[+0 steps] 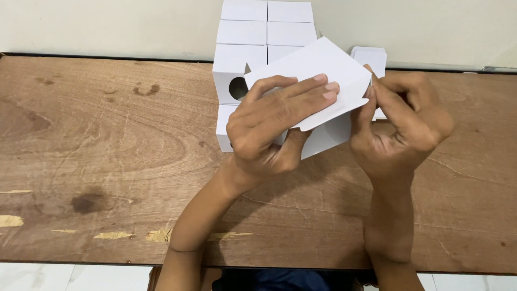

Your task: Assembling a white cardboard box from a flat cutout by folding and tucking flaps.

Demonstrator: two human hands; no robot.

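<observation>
Surface: a brown wooden table (pixel 107 161) is spreading across the view, with dark stains and pale chipped patches along its left near edge.
Left hand: the left hand (pixel 272 126) is clamping the white cardboard box (pixel 318 81), four fingers (pixel 309 89) lying flat across its upper panel and the thumb tucking underneath.
Held item: the white cardboard box is being held above the table's middle, just in front of the stack behind it.
Orientation: its long axis is running from lower left to upper right, the raised end tilting up towards the wall; a curved flap is hanging open along its lower right edge.
Right hand: the right hand (pixel 401 121) is pinching the box's right end, fingertips pressing at the flap's edge.
Hands relative: both are closed on the same box, close together but not touching each other.
Hidden: the box's underside and left end are lying behind the left hand; whether the far end is closed cannot be told.
Behind: a stack of white boxes (pixel 266 32) is standing against the wall, two across, one showing a round hole (pixel 237 88); the held box is covering its lower right part.
Far right: a small white rounded box (pixel 369 56) is peeking out behind the right hand, mostly blocked.
</observation>
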